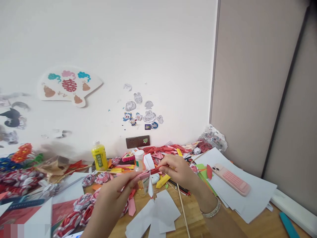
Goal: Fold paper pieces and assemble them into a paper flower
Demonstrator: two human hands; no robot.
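My left hand (119,191) and my right hand (179,168) are raised over the middle of the table. Between them is a folded paper piece (155,170), red and pink along its arms, with white paper standing up and a white point hanging down at its centre. The left fingers pinch its pink end; the right fingers pinch its red end. Below lie overlapping white paper pieces (167,208) on the wooden table. A thin wooden stick (182,208) lies beside them, near my right wrist. Just behind the fold stands a small clear jar (139,156) with a white lid.
At the back left stands a yellow bottle (99,157). Red-and-white twisted bundles (71,223) crowd the left side. Red paper strips (168,151) pile against the wall. A pink phone (232,180) rests on white sheets (260,195) at right, with a teal object (289,224) beyond.
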